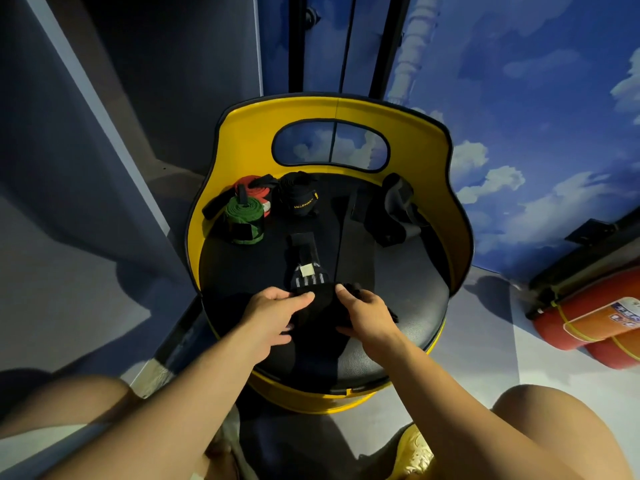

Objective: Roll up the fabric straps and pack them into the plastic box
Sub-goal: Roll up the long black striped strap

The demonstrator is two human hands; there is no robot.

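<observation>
A black fabric strap (306, 265) with grey stripes and a pale label lies flat on the black seat of a yellow chair (460, 216). My left hand (273, 313) and my right hand (363, 313) both grip its near end, which is bunched into a dark roll between my thumbs and fingers. At the seat's back left sit a rolled green strap (244, 220), a red one (251, 190) and a rolled black one with yellow print (299, 199). A loose grey-black strap (398, 209) lies at the back right. No plastic box is in view.
The chair stands in a narrow corner between a dark panel on the left and a sky-painted wall (519, 98) behind. Red fire extinguishers (588, 320) lie on the floor at the right. My knees frame the bottom of the view.
</observation>
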